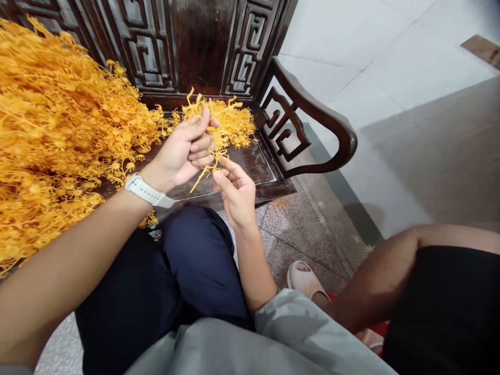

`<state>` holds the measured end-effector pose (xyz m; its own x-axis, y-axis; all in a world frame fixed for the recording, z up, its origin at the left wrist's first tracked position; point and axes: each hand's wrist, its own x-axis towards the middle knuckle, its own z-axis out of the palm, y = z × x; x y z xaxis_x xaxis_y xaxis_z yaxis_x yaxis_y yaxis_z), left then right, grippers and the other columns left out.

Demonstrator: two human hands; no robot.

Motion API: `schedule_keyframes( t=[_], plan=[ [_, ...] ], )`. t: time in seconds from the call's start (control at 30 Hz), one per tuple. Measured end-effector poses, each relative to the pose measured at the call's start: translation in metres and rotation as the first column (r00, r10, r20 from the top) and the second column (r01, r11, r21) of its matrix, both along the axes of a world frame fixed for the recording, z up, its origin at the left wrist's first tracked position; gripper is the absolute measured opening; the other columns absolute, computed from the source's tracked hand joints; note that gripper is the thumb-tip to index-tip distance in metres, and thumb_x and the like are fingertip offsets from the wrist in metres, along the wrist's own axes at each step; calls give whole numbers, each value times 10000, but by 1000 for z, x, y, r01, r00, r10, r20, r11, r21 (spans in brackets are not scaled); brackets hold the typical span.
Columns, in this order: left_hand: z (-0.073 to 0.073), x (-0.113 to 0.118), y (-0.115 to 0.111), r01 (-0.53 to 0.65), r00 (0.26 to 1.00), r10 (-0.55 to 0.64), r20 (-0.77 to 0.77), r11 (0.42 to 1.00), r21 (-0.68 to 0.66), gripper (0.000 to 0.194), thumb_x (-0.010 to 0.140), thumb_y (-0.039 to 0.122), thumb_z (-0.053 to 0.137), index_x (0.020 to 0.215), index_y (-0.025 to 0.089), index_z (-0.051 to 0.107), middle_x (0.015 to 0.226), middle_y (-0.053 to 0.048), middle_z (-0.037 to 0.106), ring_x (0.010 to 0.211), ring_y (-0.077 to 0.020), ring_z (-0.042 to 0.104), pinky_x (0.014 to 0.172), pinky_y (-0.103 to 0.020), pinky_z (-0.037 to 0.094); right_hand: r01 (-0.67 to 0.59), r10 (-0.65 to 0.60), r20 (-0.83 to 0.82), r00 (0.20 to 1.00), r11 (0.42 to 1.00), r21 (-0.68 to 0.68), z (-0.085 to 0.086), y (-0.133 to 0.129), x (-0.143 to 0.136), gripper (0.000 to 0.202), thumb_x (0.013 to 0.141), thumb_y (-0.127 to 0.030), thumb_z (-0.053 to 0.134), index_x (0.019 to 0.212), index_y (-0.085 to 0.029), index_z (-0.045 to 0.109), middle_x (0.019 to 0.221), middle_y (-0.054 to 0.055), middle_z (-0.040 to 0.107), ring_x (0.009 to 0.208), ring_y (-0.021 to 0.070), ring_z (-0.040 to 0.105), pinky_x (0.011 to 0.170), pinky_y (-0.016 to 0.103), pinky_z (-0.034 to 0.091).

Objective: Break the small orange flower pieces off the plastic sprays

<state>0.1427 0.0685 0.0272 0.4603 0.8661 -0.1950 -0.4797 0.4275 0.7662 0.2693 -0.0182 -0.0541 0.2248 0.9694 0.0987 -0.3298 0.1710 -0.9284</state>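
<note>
Orange plastic sprig sits mid-frame, pinched between both hands: left hand grips its top, right hand holds its stem, beside the orange heap at left.

Thin orange plastic sprig, branched, stem slanting down-left, pinched between both hands above the dark seat.

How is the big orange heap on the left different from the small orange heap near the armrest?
The big heap fills the left of the seat and runs out of view; the small heap is a low clump in the back corner. The big heap lies untouched; the left hand and right hand hold a sprig before the small heap. Both are the same orange, branched sprigs.
</note>
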Motion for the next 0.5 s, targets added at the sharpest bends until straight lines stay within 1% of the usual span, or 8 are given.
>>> schedule_keyframes(
  t=[0.1,0.17,0.23,0.3,0.37,0.4,0.5],
  plan=[
    [4,-4,5,-102,994,104,41,993,-55,313,1154,433,531,991,197,657,501,114,252,327,-35,254,377,-122,233,-41,40,-12,999,998,-48,-2,-1,3,243,842,-383,865,1036,-244,820,883,-3,723,679,110,527,649,286,487],
    [4,-8,10,-174,983,178,46,982,-78,290,1138,422,563,975,204,662,488,108,251,328,-46,252,363,-144,205,-118,114,-90,989,992,-50,0,-4,7,147,839,-318,848,947,-230,799,813,-14,695,635,95,502,623,273,470],
    [2,-11,15,-227,972,231,39,970,-84,261,1108,401,617,934,210,652,473,105,252,325,-56,242,348,-171,178,-249,248,-198,948,968,22,3,-7,13,111,824,-282,842,844,-222,750,702,-41,607,560,78,442,564,254,438],
    [-2,-13,20,-248,968,251,24,965,-81,258,1082,374,657,883,215,621,461,106,256,322,-60,221,338,-194,156,-375,406,-246,880,913,163,6,-11,19,165,826,-286,845,772,-219,704,655,-57,541,499,63,386,500,238,401],
    [-8,-13,24,-247,969,248,-3,966,-81,284,1067,344,677,836,217,573,454,110,258,321,-58,198,336,-204,142,-452,510,-210,834,850,270,7,-16,23,196,832,-304,856,754,-220,697,653,-54,539,469,61,391,454,228,386],
    [-10,-12,24,-245,969,244,-21,966,-85,298,1061,326,685,820,218,547,452,113,258,322,-57,186,337,-205,137,-474,533,-174,828,831,293,7,-17,25,198,834,-316,863,758,-221,707,655,-47,557,467,68,421,442,226,389],
    [-13,-6,23,-257,965,248,-82,960,-109,297,1054,258,669,810,220,504,454,121,246,326,-57,156,338,-203,127,-509,537,-21,844,811,289,6,-20,28,194,830,-347,882,765,-223,748,674,-10,631,520,102,539,460,234,430]
  ],
)
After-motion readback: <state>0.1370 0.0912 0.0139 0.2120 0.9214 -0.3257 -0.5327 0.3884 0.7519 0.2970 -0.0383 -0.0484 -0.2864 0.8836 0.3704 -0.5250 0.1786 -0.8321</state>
